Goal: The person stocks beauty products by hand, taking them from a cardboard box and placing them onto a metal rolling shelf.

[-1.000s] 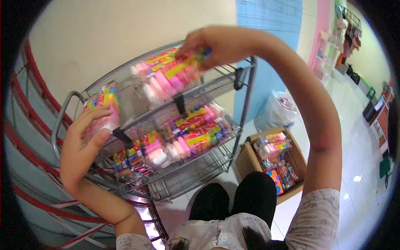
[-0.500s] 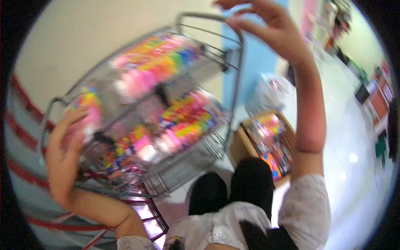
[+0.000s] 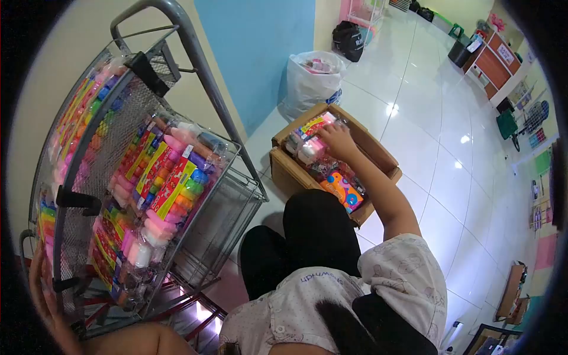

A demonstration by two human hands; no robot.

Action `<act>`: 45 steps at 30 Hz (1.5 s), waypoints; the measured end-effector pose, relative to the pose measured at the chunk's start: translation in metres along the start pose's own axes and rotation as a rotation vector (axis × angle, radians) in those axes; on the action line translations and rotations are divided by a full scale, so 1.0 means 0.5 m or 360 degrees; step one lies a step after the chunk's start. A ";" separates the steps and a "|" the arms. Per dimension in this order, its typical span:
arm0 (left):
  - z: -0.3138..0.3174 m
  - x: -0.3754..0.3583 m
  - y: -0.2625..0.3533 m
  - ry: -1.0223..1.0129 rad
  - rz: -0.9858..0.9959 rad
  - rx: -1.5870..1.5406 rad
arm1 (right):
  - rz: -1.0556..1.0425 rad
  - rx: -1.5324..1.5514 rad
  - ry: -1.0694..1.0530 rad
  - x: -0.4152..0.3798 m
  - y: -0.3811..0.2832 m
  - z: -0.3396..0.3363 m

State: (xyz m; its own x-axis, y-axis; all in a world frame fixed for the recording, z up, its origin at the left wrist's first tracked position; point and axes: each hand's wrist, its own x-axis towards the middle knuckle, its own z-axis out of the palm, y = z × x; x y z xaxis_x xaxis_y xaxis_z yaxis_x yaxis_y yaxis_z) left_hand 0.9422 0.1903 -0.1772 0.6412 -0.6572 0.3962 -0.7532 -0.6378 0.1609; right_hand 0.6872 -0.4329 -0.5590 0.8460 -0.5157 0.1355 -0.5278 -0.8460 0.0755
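Observation:
My right hand (image 3: pixel 337 141) reaches into an open cardboard box (image 3: pixel 370 151) on the floor. Its fingers are apart and lie over a clear-wrapped pack of colourful clay (image 3: pixel 313 125) with a yellow and red label. An orange patterned pack (image 3: pixel 342 192) lies lower in the same box. At the far left, my left hand (image 3: pixel 40 278) is beside the outer side of a grey wire rack (image 3: pixel 204 65); its fingers are mostly hidden. Similar packs of coloured clay (image 3: pixel 171 183) fill the rack's tilted baskets, with rainbow rolls and red-yellow labels.
A white plastic bag (image 3: pixel 307 80) stands behind the box against the blue wall, and a black bag (image 3: pixel 348 40) lies farther back. White floor tiles (image 3: pixel 438 148) stretch to the right. Red metal bars (image 3: pixel 198 310) show below the rack.
My right hand has gone from the top of the rack down into the box. My view has swung right, and my left hand now sits lower at the rack's left edge.

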 end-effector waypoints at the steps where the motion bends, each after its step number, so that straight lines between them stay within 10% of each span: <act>1: 0.000 0.000 0.003 -0.0001 -0.0014 0.0007 | -0.0036 -0.0014 0.0000 -0.005 0.011 -0.012; 4: -0.007 0.001 0.010 0.0011 -0.0040 0.0038 | 0.0088 0.0219 -0.0019 0.000 0.048 -0.088; 10: -0.004 -0.006 0.032 0.0043 -0.0076 0.0082 | 0.0002 0.1908 0.1553 0.033 0.071 -0.392; 13: 0.007 -0.004 0.085 0.0113 -0.0108 -0.0284 | -0.0062 0.1202 0.2029 0.051 0.015 -0.643; 20: 0.017 -0.003 0.137 0.0254 -0.0058 -0.0651 | -0.1495 0.0998 0.0572 0.122 -0.330 -1.023; 23: 0.028 0.002 0.135 0.0446 -0.0051 -0.0763 | -0.2061 0.0726 0.0504 0.177 -0.463 -1.005; 36: 0.018 0.006 0.117 0.0380 0.0278 -0.0252 | -0.1970 0.0941 -0.0082 0.194 -0.569 -0.876; 45: 0.016 0.005 0.104 0.0125 0.0230 -0.0419 | -0.1562 0.1224 0.0737 0.092 -0.346 -0.831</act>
State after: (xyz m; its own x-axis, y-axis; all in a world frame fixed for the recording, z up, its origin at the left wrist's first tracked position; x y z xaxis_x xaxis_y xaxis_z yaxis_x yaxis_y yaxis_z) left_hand 0.9060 0.1521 -0.1750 0.5190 -0.6939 0.4991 -0.8545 -0.4072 0.3224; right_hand 0.7860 -0.2541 -0.1552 0.6642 0.3120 0.6793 0.5891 -0.7778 -0.2188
